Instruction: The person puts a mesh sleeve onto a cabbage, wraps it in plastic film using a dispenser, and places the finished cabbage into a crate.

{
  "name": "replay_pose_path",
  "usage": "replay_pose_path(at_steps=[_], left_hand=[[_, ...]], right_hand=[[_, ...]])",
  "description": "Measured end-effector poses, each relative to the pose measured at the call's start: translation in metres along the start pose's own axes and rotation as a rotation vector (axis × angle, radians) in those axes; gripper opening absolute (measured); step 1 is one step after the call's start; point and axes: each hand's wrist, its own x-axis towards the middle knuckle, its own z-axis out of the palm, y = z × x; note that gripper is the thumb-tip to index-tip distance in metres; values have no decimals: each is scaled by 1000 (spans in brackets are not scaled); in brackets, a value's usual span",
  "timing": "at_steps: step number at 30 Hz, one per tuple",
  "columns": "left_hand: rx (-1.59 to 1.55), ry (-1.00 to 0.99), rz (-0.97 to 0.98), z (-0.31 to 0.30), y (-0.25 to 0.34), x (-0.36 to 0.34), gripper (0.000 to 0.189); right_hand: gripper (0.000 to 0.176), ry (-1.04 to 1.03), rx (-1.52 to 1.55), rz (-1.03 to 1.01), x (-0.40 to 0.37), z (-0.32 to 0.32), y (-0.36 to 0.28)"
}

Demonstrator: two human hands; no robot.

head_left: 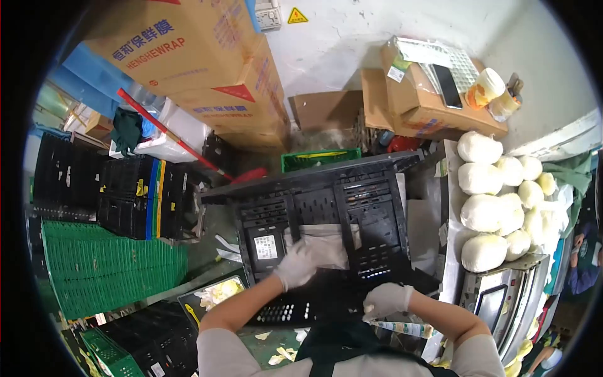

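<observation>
A black plastic crate with slotted walls is tilted in front of me and carries a white label. My left hand, in a white glove, reaches inside it. The fingers are blurred against the left edge of a pale, thin sheet, and their grip does not show clearly. My right hand, gloved too, is closed at the crate's near right rim. Just below that hand is a printed tube-like package.
Several wrapped pale cabbages are stacked on the right, behind a wrapping machine. Cardboard boxes rise at the back left. Green crates and black crates stand left. A phone lies on a carton. Leaf scraps litter the floor.
</observation>
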Motion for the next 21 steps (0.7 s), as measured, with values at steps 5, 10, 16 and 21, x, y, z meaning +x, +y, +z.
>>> replay_pose_path(at_steps=[5, 10, 16, 21], left_hand=[[-51, -49, 158, 79, 20, -37, 36], [-22, -155, 153, 83, 27, -25, 22], [-80, -76, 147, 91, 23, -7, 24], [-32, -418, -22, 104, 24, 11, 33]], right_hand=[[43, -84, 357, 259, 71, -43, 22], [68, 792, 257, 669, 159, -13, 80], [73, 869, 332, 753, 161, -11, 69], [43, 1144, 275, 638, 84, -19, 65]])
